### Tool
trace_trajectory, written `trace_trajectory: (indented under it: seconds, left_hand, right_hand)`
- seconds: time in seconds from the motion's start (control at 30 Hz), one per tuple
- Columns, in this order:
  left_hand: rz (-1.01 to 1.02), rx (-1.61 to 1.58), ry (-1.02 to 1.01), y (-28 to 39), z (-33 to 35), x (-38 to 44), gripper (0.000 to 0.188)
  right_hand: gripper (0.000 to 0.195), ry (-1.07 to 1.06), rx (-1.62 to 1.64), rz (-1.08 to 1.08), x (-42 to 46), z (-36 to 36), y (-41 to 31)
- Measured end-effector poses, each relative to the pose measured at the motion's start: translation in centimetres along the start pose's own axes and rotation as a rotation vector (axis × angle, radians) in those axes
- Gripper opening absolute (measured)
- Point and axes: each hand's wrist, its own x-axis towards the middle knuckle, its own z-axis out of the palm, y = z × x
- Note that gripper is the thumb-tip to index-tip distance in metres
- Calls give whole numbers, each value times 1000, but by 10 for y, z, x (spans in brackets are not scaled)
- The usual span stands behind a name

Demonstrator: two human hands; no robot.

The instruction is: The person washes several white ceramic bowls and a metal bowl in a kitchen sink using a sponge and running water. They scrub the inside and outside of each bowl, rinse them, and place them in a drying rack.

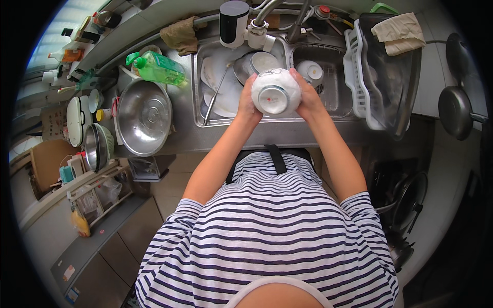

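Between my left hand (249, 101) and my right hand (307, 92) I hold a white ceramic bowl (287, 92), its foot ring turned up toward me and suds on its outside. The bowl is above the near side of the left sink basin (198, 111). Cloudy, soapy water in that basin covers several white plates (219, 106). Behind the held bowl, another white bowl (265, 61) rests in a dark metal pan (242, 69). A thin metal-handled utensil (215, 94) leans across the basin. In the right basin (334, 92), an upturned white bowl (310, 72) sits on a wire rack.
A faucet with a white filter unit (233, 25) rises behind the basins. Left on the counter are a green dish soap bottle (163, 68) and a large steel bowl (144, 119). A brown cloth (181, 35) hangs behind. A white dish rack (360, 73) with a dark translucent lid (396, 81) borders the right.
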Motion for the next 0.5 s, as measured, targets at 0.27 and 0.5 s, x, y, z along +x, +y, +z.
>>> trace_trajectory:
  seconds: [0.27,0.5]
  left_hand:
    - [18,359,157,-3,3,-17,35]
    - [13,403,200,-6,4,-21,35]
  right_hand:
    - [42,185,-464,108,15,16,-13]
    - [47,33,-1026,306,39,36,-23]
